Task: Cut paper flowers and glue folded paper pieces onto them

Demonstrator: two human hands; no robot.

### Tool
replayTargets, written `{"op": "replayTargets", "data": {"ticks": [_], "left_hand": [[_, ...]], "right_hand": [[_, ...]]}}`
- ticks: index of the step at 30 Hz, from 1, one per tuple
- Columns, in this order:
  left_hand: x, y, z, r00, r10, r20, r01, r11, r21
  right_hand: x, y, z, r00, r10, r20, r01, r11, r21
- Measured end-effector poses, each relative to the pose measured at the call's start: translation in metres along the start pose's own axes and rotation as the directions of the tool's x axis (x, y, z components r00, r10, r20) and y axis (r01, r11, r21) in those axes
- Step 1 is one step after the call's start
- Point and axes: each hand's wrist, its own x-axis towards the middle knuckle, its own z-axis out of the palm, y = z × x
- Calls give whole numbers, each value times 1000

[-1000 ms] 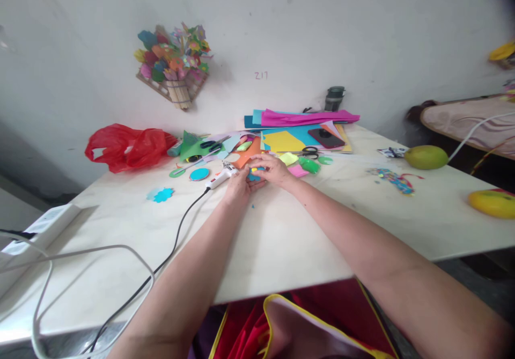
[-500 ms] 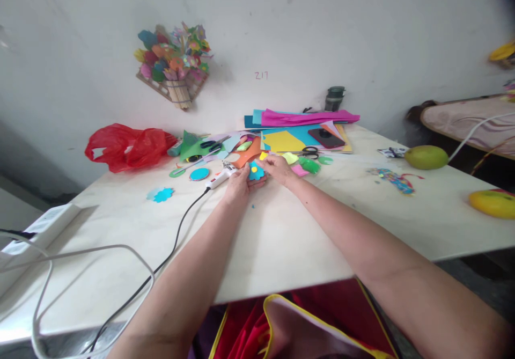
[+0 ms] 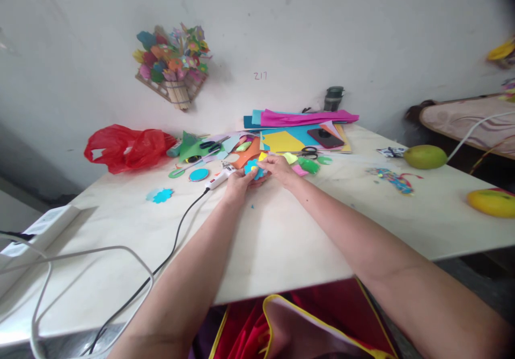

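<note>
A blue paper-like flower (image 3: 250, 165) with a small yellow centre (image 3: 253, 168) lies across my left hand (image 3: 240, 180). My left thumb presses on it near the centre, with the other fingers underneath. From the right, the pinched fingers of my right hand (image 3: 281, 169) meet the flower's edge. Just behind those fingertips shows a small yellow piece (image 3: 263, 156). Left of my left hand, a white glue gun (image 3: 219, 179) with a black cord rests on the table. Further left are a blue disc (image 3: 199, 175) and another blue flower cutout (image 3: 163, 195).
Coloured sheets (image 3: 281, 140), a phone (image 3: 325, 138) and scissors (image 3: 309, 152) lie behind my hands. A red plastic bag (image 3: 124, 147) sits at the back left. On the right are a green mango (image 3: 425, 156) and a yellow mango (image 3: 487, 202). A power strip (image 3: 36, 230) stands at left.
My left thumb has moved onto the flower near its yellow centre. The flower has turned or shifted slightly, and my right fingertips stay at its edge.
</note>
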Motion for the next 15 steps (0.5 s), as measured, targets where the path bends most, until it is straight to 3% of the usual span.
{"op": "replayTargets", "data": {"ticks": [6,11,15], "left_hand": [[1,-2,-2,999,51,14,-52,998,34],[-1,2,0,998,49,29,-50,998,39],[-1,2,0,998,61,9,-62,998,31]], "right_hand": [[1,2,-1,998,60,26,-62,996,64],[4,7,-3,1000,30,-4,-29,999,37],[4,8,-3,999,8,41,-10,999,34]]}}
